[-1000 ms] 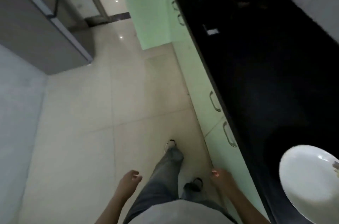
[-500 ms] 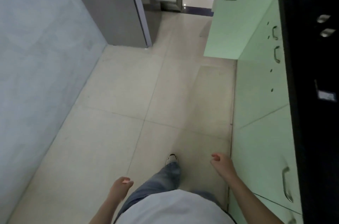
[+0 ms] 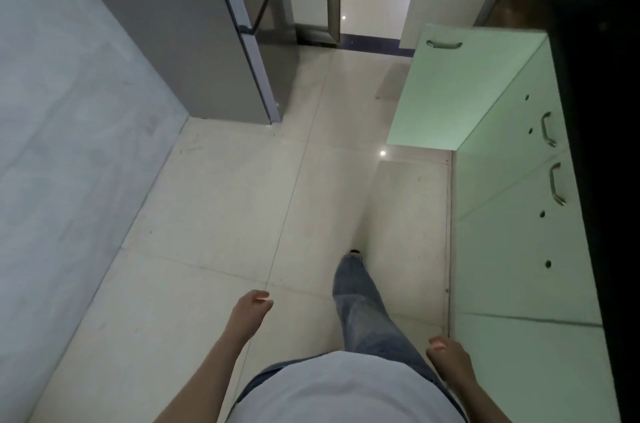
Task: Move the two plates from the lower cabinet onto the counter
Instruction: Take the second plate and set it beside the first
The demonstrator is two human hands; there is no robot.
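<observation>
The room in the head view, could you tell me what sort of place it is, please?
Most likely a home kitchen: a run of pale green cabinets under a dark counter, one cabinet door swung open, and a tall grey fridge across the tiled floor.

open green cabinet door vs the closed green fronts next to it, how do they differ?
The open pale green cabinet door swings out across the tiled floor; the closed pale green fronts sit flush under the black counter. The door's metal handle appears horizontal; the fronts' metal handles run vertically. Both share colour and handle style.
</observation>
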